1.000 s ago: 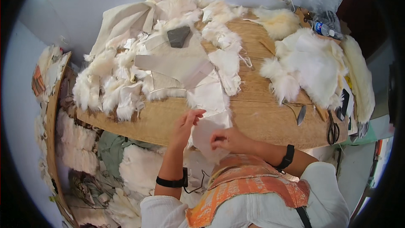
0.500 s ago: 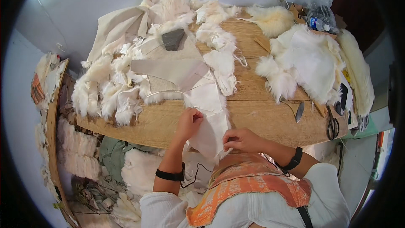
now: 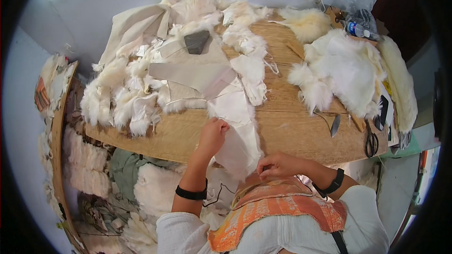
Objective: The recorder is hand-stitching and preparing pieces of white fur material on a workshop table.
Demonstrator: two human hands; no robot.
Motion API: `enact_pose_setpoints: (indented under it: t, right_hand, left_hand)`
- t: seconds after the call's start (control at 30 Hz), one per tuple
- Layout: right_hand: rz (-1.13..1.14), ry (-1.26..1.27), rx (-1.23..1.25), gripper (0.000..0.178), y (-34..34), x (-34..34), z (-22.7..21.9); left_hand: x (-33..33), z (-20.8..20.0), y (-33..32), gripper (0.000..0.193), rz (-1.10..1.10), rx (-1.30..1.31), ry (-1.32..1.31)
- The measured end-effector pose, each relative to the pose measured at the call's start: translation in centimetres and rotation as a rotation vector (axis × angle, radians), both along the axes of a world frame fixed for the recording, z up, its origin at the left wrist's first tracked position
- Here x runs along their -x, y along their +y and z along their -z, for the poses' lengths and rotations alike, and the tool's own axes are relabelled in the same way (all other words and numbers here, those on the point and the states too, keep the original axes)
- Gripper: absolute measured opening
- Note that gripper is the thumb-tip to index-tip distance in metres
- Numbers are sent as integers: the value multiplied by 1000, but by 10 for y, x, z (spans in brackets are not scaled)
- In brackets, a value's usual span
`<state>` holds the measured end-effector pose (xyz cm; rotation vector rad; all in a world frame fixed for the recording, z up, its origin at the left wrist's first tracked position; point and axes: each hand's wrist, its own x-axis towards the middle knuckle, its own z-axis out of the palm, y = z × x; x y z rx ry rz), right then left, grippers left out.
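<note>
A strip of white fur hide [image 3: 238,145], skin side up, runs down the table and hangs over its near edge. My left hand [image 3: 214,136] rests at the strip's left edge with its fingers curled together; what they hold, if anything, is hidden. Just right of the strip's lower end, my right hand [image 3: 278,165] is closed in a pinch, and anything between its fingertips is too small to make out. Beyond the hands, a grey-beige pointed hide piece [image 3: 193,76] overlaps the strip's far end. A dark grey flat block [image 3: 196,42] lies farther back on the hides.
White fur pieces [image 3: 113,84] heap the wooden table's [image 3: 301,134] left side. At right are a large fur hide [image 3: 346,66], a tool with a broad blade [image 3: 334,126], black scissors [image 3: 371,142] and a water bottle [image 3: 356,29]. More fur [image 3: 157,188] lies below the near edge.
My right hand has moved slightly right and down, away from the strip's edge. My left hand has shifted a little up and right. The view has tilted slightly.
</note>
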<state>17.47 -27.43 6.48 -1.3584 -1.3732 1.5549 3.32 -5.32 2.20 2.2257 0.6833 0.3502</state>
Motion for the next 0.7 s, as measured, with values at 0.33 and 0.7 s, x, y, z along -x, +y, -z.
enact_pose_setpoints:
  t: [0.33, 0.7]
  right_hand:
    - [58, 4, -39, 6, -3, -4, -19]
    - [2, -115, -346, 6, 3, -13, -66]
  left_hand:
    - [-5, -2, -4, 5, 22, -195, 139]
    - [-11, -8, -2, 6, 18, -77, 210]
